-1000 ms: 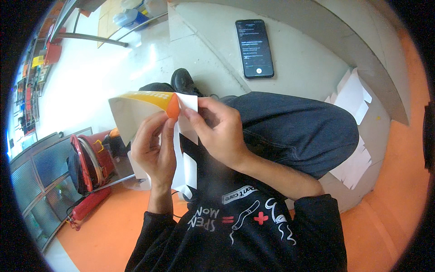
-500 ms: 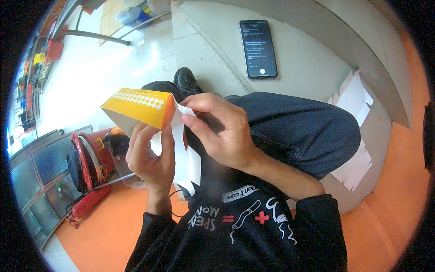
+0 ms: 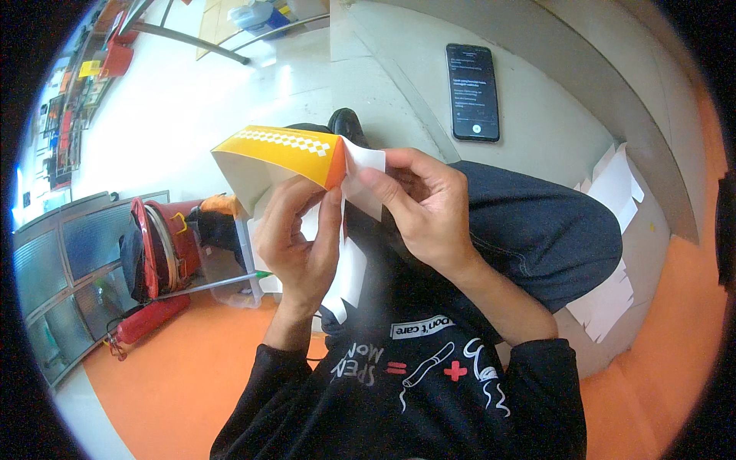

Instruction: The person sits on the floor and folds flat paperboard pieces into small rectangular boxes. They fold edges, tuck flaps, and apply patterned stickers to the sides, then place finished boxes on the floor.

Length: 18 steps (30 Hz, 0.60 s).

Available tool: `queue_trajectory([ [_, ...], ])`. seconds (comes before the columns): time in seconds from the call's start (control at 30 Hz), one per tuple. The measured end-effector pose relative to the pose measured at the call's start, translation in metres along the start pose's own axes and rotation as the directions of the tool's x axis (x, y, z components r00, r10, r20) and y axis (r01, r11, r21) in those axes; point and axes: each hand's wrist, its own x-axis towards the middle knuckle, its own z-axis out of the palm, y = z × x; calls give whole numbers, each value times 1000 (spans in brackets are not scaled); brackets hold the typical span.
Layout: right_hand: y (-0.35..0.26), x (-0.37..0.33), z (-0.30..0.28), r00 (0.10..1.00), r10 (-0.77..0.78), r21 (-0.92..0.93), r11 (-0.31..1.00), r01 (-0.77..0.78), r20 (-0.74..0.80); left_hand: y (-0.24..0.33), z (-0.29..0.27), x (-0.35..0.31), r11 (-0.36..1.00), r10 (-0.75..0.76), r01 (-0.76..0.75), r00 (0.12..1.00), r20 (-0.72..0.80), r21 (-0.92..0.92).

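Note:
A partly folded cardboard carton (image 3: 268,139), yellow outside with a row of white diamonds and an orange end panel, is held up over my lap. My left hand (image 3: 295,238) grips its lower edge near the orange end, thumb against the panel and fingers partly hidden behind the carton. At that same end, a white flap (image 3: 366,159) is pinched between the thumb and fingers of my right hand (image 3: 429,207). White cardboard (image 3: 349,276) with a notched lower edge hangs beneath, beside my left wrist; its join to the carton is hidden.
A phone (image 3: 473,96) with a lit screen lies on the floor ahead. Flat white card pieces (image 3: 613,184) rest right of my bent knee. To the left are a red bag (image 3: 172,238), a red cylinder (image 3: 153,318) and a clear plastic bin (image 3: 230,268).
Both hands and the carton have risen slightly and shifted right. The white flap now stands out further to the right of the orange end. The whole view has shifted too.

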Motion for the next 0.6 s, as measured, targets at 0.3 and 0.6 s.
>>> queue_trajectory([
  [0.3,-3,2,-1,989,-114,-21,993,117,92,4,0,0,1000,24,-24,1000,12,14],
  [0.6,-9,4,-6,976,-189,-189,960,208,111,8,-2,1,998,-4,0,998,69,61],
])
